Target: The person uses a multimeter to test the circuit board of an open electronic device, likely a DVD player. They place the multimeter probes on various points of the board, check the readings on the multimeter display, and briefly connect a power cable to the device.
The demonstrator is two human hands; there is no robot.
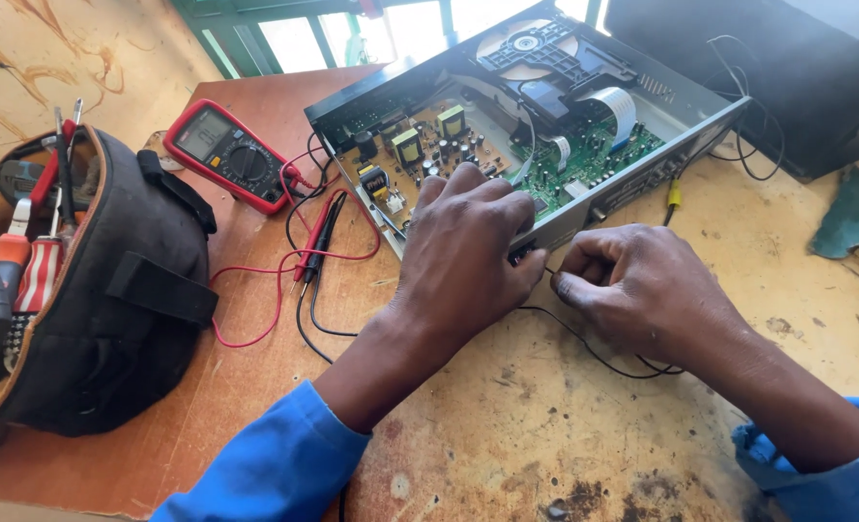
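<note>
An opened disc player (584,208) lies on the worn wooden table (507,425), its green circuit board (594,155) and yellow components exposed. My left hand (468,251) rests on the player's near edge, fingers curled over the metal wall. My right hand (632,285) is beside it, fingers pinched on a thin black cable (594,353) where it meets the player's rear panel. Both forearms wear blue sleeves.
A red multimeter (228,155) with red and black probe leads (318,242) lies at the left of the player. A black tool bag (91,280) full of screwdrivers stands at the far left. A black box (768,68) sits at the back right, a green rag (850,213) near it.
</note>
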